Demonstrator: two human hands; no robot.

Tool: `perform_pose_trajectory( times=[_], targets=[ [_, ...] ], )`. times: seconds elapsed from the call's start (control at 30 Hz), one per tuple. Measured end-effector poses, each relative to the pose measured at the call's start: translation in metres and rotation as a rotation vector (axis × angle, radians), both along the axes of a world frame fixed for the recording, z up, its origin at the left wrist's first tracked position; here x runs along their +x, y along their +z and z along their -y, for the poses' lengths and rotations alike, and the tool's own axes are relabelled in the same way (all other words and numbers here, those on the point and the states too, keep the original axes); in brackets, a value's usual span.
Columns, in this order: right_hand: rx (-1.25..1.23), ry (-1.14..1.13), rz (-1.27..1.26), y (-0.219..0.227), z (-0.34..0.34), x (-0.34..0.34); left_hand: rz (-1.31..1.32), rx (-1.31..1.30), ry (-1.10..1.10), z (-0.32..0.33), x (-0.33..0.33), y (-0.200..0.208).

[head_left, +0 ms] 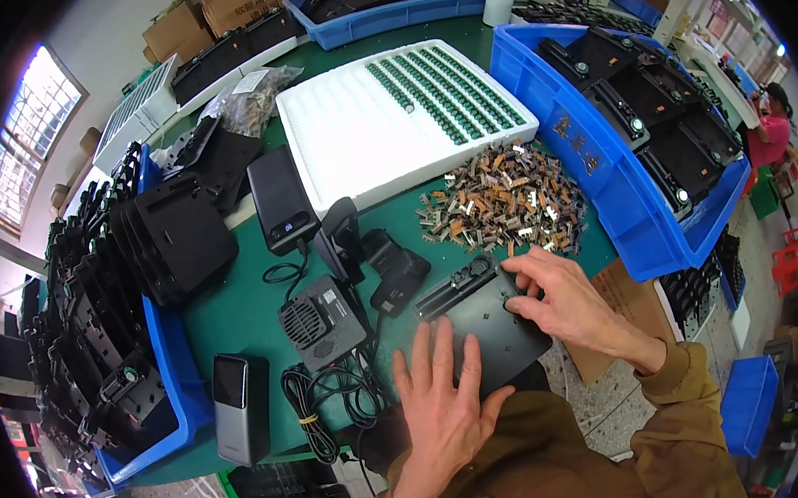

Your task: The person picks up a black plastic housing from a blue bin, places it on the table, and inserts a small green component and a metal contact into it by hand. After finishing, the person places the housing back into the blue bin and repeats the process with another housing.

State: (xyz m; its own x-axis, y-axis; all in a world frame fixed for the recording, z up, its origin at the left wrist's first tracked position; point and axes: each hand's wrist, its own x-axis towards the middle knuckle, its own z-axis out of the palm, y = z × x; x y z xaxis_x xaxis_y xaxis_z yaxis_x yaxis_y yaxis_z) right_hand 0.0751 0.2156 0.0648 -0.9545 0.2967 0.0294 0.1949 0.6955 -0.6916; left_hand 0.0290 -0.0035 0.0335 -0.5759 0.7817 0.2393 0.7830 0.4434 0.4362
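Observation:
A flat black plastic panel point(490, 333) with a raised slotted strip along its far edge lies at the table's near edge, in front of my body. My left hand point(442, 403) rests on the panel's near left part, fingers spread and straight. At the panel's far right corner, my right hand point(565, 302) is curled, its index finger and thumb bent against the panel. Whatever small part those fingertips hold is too hidden to name. Just beyond lies a heap of small metal-and-orange parts point(507, 200).
Behind stands a white foam tray point(336, 142) with rows of small green parts. Blue bins point(588, 176) of black panels flank the table. Left of the panel are a black fan-like device point(323, 324), a coiled cable point(311, 422), a grey power bank point(241, 408) and a black box point(282, 202).

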Motion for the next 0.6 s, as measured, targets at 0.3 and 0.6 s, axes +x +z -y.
perform_pose_trajectory(
  times=[0.3, 0.6],
  targets=[
    [0.208, 0.069, 0.172, 0.021, 0.001, -0.004, 0.050, 0.055, -0.016, 0.009, -0.003, -0.003],
    [-0.048, 0.066, 0.240, 0.019, -0.007, -0.020, 0.152, 0.126, -0.051, 0.015, -0.009, -0.004]
  ],
)
